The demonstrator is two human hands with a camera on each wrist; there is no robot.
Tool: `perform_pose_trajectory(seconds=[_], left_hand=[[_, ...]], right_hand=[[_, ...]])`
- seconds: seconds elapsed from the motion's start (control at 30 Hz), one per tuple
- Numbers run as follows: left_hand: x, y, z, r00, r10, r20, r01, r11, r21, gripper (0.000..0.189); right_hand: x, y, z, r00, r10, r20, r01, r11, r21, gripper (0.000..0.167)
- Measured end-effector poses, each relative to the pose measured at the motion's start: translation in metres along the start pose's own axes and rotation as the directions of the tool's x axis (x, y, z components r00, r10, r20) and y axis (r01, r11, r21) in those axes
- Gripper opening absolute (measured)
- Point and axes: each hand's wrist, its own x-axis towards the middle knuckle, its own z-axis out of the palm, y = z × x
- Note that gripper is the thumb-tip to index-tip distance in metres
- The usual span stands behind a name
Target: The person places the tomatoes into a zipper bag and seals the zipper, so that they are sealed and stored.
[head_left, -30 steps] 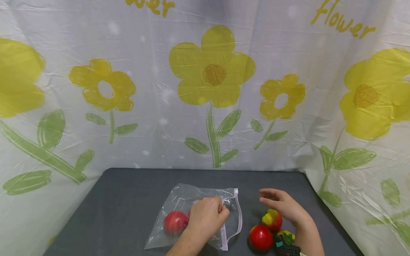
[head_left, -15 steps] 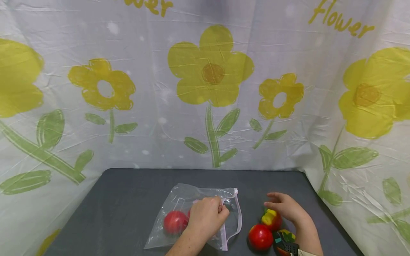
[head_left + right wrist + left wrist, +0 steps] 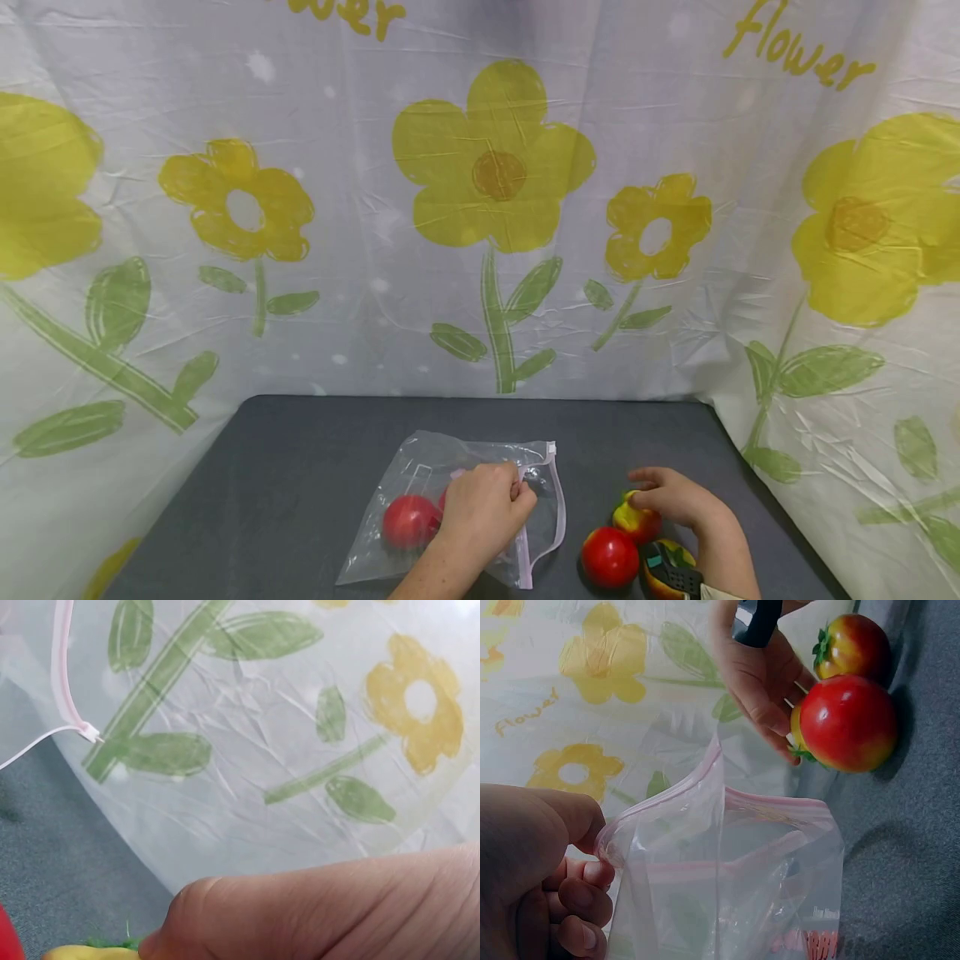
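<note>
My left hand [image 3: 483, 508] pinches the rim of a clear zip bag [image 3: 431, 450] lying on the table. In the left wrist view the bag's mouth gapes beside that hand [image 3: 540, 870]. Red round things, apparently tomatoes [image 3: 410, 522], are inside, partly covered by my hand. My right hand [image 3: 678, 497] arches over a yellow-and-red tomato [image 3: 636, 527], fingers loosely bent. Its thumb [image 3: 225, 915] appears to touch that tomato's yellow part [image 3: 90, 952]. A red tomato [image 3: 610, 557] sits in front. Another red-and-yellow tomato [image 3: 681, 556] lies under the right wrist, partly hidden.
The dark grey table [image 3: 315, 467] reaches back to a white curtain [image 3: 360, 333] printed with yellow flowers. A black band [image 3: 678, 575] circles the right wrist. The bag's slider [image 3: 552, 448] is at the far end of its pink-white zip.
My right hand has moved right and down onto the yellow-and-red tomato, its fingers coming over the top. My left hand and the bag have stayed in place.
</note>
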Motion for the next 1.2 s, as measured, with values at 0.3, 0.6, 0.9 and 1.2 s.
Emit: perform_pose_trajectory(seconds=[0.3,0.6,0.9,1.2], left_hand=[[-0.0001,-0.0002,-0.0003,1.000,-0.002,0.004,0.002,1.000,-0.006,0.031],[-0.0010,-0.0002,0.0000,1.000,0.002,-0.010,-0.002,1.000,-0.002,0.030],[-0.0007,0.0005,-0.0010,1.000,0.006,-0.015,-0.006,1.000,-0.009,0.031],[-0.0005,0.0008,-0.0019,1.000,0.000,-0.002,0.000,1.000,-0.009,0.031]], right_hand=[[0.0031,0.0006,0.0047,0.996,0.087,0.032,-0.091,0.986,0.138,0.049],[0.0061,0.0011,0.0059,0.999,0.044,-0.002,-0.044,0.995,0.090,0.046],[0.0092,0.0011,0.0049,0.991,0.040,-0.126,-0.036,0.999,0.037,0.054],[0.0075,-0.0028,0.0017,0.963,-0.015,-0.269,0.020,1.000,0.014,0.060]])
